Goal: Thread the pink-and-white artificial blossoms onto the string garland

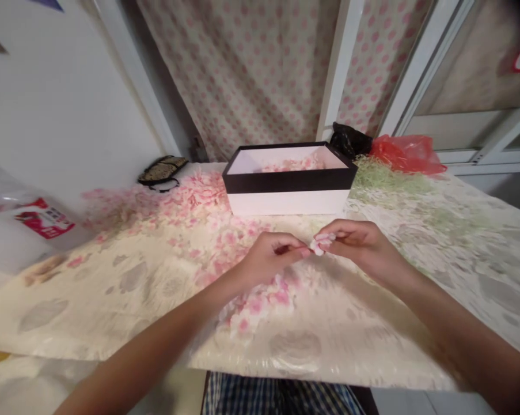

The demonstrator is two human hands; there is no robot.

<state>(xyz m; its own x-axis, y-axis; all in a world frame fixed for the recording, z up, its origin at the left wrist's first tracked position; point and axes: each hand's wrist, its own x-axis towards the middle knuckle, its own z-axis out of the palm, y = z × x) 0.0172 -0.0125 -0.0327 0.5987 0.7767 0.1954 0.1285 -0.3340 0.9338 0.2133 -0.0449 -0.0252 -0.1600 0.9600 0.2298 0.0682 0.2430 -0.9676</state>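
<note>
A small pale pink artificial flower (322,243) is between my two hands, above the table in front of the box. My right hand (361,242) is closed, pinching the flower between thumb and fingers. With thumb and forefinger pressed together, my left hand (274,253) pinches the flower's left edge. Loose pink and white petals (257,302) lie under my left hand and forearm. Just beyond both hands stands an open white box (285,203) with a black rim band, and pink petals (294,164) are inside it.
More pink petals (194,199) are heaped left of the box. Green shredded filler (389,181) lies at the right, before a red plastic bag (409,153) and a black bag (350,140). A clear bottle (44,216) and a patterned pouch (162,170) are at the left.
</note>
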